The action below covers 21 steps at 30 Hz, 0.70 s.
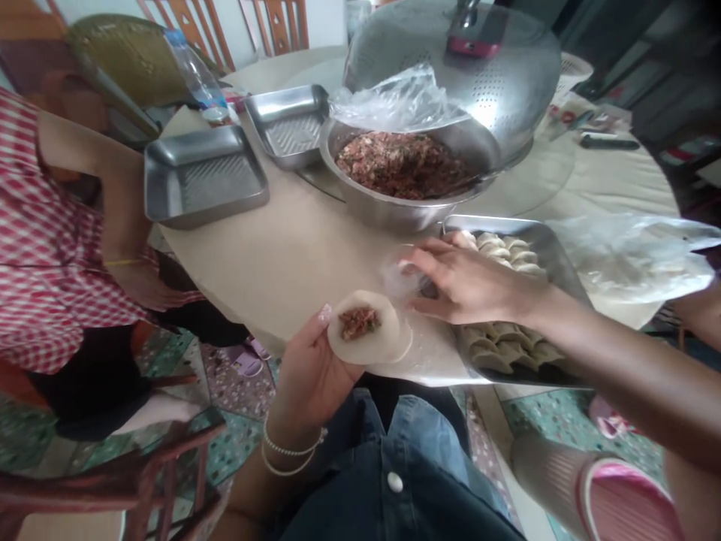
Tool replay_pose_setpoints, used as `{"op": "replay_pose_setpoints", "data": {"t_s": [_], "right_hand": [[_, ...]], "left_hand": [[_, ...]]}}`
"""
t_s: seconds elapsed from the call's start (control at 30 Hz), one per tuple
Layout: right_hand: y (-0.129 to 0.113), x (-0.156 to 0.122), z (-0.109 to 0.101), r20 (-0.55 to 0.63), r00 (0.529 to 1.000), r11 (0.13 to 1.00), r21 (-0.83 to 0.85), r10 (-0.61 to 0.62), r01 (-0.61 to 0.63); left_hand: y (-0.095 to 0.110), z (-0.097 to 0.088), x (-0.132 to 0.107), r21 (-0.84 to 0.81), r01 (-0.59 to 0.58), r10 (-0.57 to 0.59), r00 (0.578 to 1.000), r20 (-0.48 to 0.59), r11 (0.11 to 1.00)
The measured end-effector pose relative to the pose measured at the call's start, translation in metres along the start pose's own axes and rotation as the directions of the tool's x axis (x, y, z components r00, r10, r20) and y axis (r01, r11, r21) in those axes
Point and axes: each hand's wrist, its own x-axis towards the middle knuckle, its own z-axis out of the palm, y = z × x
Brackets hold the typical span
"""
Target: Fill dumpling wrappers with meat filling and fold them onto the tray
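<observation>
My left hand (315, 368) holds a round dumpling wrapper (388, 338) on its fingers, palm up. A lump of meat filling (359, 323) lies in the wrapper's middle. A second pale round edge shows beside it, perhaps another wrapper. My right hand (456, 282) reaches over the table to a small clear cup (401, 274), thumb and forefinger apart, fingertips at the cup's rim. Motion blurs the cup, and its contents are unclear. Beneath that hand and forearm, a metal tray (563, 255) holds rows of folded dumplings (507, 349), partly hidden.
Behind stands a metal bowl (394, 214) of meat filling, plastic film (394, 101) over its far rim. Two metal trays (211, 176) sit left of it. A plastic bag (636, 255) lies right. A person in a checked shirt (56, 248) is at the left; another arm (695, 312) shows right.
</observation>
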Motion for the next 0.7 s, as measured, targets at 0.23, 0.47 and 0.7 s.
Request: {"op": "replay_pose_setpoints", "data": {"t_s": [0.23, 0.47, 0.7], "right_hand": [[-0.001, 0.002, 0.008, -0.016, 0.998, 0.992, -0.113, -0.057, 0.055], [-0.049, -0.044, -0.006, -0.295, 0.950, 0.991, 0.052, -0.102, 0.123], [-0.070, -0.054, 0.010, -0.302, 0.938, 0.984, 0.000, -0.170, 0.178]], "left_hand": [[-0.001, -0.004, 0.002, -0.013, -0.068, 0.068, 0.998, -0.004, 0.998], [-0.007, 0.007, 0.008, -0.072, -0.038, 0.048, 0.988, 0.145, 0.997], [-0.013, 0.012, 0.005, -0.083, -0.039, 0.056, 0.977, 0.207, 0.996]]}}
